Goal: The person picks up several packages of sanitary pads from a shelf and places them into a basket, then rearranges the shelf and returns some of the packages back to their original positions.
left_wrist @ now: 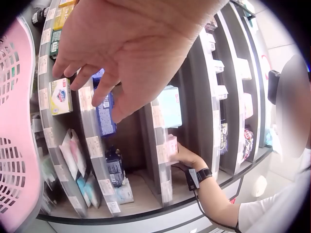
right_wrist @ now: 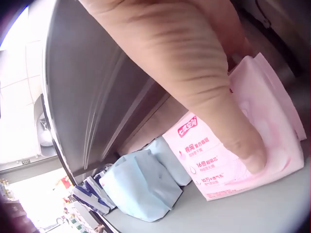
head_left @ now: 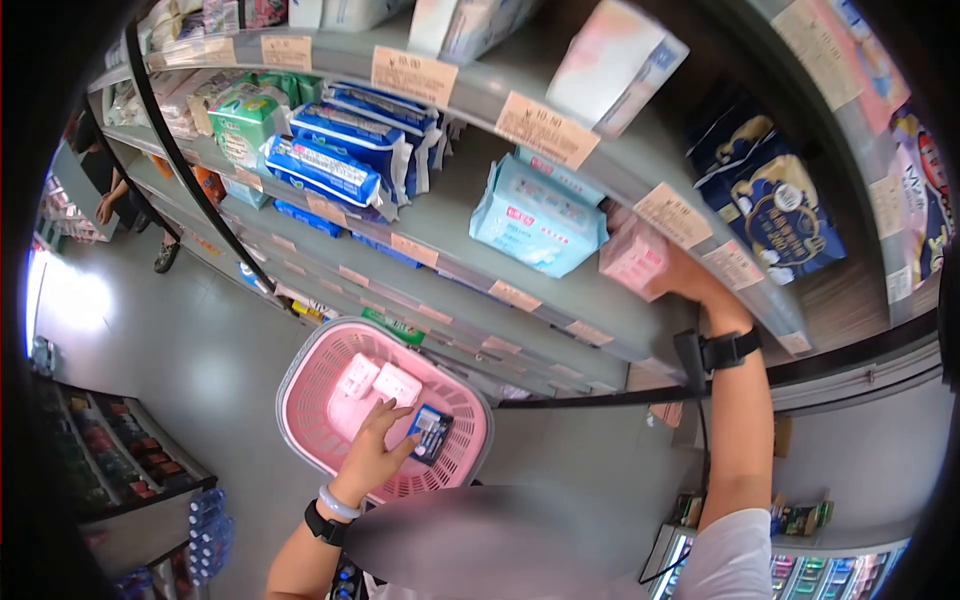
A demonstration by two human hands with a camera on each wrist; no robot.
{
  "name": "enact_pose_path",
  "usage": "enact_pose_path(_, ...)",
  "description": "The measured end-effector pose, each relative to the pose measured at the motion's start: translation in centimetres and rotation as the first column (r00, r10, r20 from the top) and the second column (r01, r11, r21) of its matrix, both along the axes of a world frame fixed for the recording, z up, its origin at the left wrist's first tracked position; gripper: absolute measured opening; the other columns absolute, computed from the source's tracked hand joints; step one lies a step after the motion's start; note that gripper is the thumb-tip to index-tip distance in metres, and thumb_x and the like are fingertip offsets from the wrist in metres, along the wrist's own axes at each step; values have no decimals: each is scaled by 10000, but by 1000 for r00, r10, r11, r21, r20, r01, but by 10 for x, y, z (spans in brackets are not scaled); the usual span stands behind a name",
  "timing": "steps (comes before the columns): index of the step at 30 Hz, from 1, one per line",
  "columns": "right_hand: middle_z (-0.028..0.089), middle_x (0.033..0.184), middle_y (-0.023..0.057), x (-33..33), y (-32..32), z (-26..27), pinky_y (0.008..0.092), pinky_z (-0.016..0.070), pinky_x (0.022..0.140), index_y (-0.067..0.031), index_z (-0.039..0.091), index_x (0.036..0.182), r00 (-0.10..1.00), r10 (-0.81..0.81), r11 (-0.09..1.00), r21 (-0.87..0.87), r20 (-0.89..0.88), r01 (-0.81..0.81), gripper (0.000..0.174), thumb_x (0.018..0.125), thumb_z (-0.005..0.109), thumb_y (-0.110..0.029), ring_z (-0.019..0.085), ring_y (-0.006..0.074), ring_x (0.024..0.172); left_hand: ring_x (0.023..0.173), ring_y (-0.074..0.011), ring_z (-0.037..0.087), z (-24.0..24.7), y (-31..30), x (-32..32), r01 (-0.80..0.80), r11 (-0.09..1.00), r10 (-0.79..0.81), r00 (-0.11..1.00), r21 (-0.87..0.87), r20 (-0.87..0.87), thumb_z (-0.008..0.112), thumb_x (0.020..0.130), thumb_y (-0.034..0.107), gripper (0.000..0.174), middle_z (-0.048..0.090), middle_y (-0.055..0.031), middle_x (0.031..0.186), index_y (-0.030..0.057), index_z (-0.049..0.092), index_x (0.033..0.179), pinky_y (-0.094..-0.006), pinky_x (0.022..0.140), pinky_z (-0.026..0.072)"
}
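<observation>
In the head view the right hand (head_left: 690,275) reaches onto a shelf and grips a pink package (head_left: 635,258). The right wrist view shows its thumb pressed on the front of that pink package (right_wrist: 214,160); the other fingers are mostly hidden behind. A light blue package (head_left: 538,215) stands to the left of it. Over a pink basket (head_left: 300,410) hangs the left hand (head_left: 372,455), fingers spread and holding nothing. Inside the basket lie two small white-pink packs (head_left: 398,384) and a dark blue pack (head_left: 430,434), close to the left fingertips.
Blue wipe packs (head_left: 320,170) and a green pack (head_left: 243,120) fill the shelf's left part. Dark blue bags (head_left: 785,215) sit on the shelf above the right hand. Shelf edges (head_left: 560,130) with price tags run around the right arm. Another person's arm (head_left: 112,200) shows at far left.
</observation>
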State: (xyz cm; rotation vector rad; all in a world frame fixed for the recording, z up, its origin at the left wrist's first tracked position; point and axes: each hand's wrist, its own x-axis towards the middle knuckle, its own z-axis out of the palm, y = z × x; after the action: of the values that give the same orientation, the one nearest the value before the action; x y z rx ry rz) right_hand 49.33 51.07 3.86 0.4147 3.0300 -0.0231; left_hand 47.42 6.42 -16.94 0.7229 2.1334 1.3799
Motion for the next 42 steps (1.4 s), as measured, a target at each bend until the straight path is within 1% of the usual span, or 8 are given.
enact_pose_path(13,496,1286,209,0,-1,-9,349,322,1041,-10,433,1306,980,-75,997,-14,-183,74,867,581,789,-324,432,335,1235,1283,-414,375,-39,-17,-9,-32,994,42,994,-102,104,676,799,194,435,530,-246,1236,28,566,1186,-454,1071,295)
enact_pose_path(17,488,1300,211,3,-46,12,362,335,1028,-4,439,1302,962,-224,969,-138,-154,203,770,674,764,-309,435,346,1233,1211,-383,464,-50,-39,-15,-33,975,62,990,-222,125,671,799,195,426,548,-236,1211,18,569,1173,-404,965,409)
enact_pose_path(20,509,1287,195,37,-131,21,403,395,970,-26,505,1260,914,140,980,-76,-381,-182,640,702,745,-228,490,350,1161,1115,-347,543,-58,-58,-19,-37,965,72,989,-260,128,665,799,193,416,566,-223,1182,10,574,1161,-371,837,480)
enact_pose_path(26,576,1146,131,32,-228,-192,395,457,874,-79,514,1243,978,206,640,-754,-20,-150,564,737,715,-226,546,308,1070,1081,-342,556,-76,-89,-14,-64,955,113,981,-291,155,655,788,167,406,580,-218,1149,13,581,1157,-362,863,472)
enact_pose_path(31,545,1098,153,-17,-298,-376,477,466,813,-13,527,1158,977,84,869,-495,198,26,401,790,584,-161,509,341,1082,1070,-324,568,-87,-115,-5,18,956,30,987,-294,161,662,793,158,392,598,-193,1131,23,585,1153,-365,882,463)
enact_pose_path(34,522,1139,148,-30,-330,-473,476,458,826,-6,519,1189,986,-158,941,-294,46,165,391,824,513,-147,464,326,1136,1055,-315,580,-73,-116,-5,13,941,74,967,-338,244,686,799,171,386,616,-181,1096,16,588,1139,-364,879,463)
enact_pose_path(38,518,1151,141,-33,-345,-498,446,442,860,-29,493,1260,966,-256,967,2,-48,256,427,853,470,-153,448,302,1146,1039,-316,585,-86,-137,-7,30,944,43,976,-327,212,694,801,175,376,617,-183,1077,5,589,1120,-363,883,458)
enact_pose_path(42,502,1171,130,-35,-344,-508,431,425,856,-22,466,1285,921,-384,915,-111,62,389,471,829,489,-138,484,313,1052,1039,-319,581,-98,-151,-14,22,939,55,975,-344,214,688,805,176,396,609,-184,1090,11,575,1147,-356,892,451)
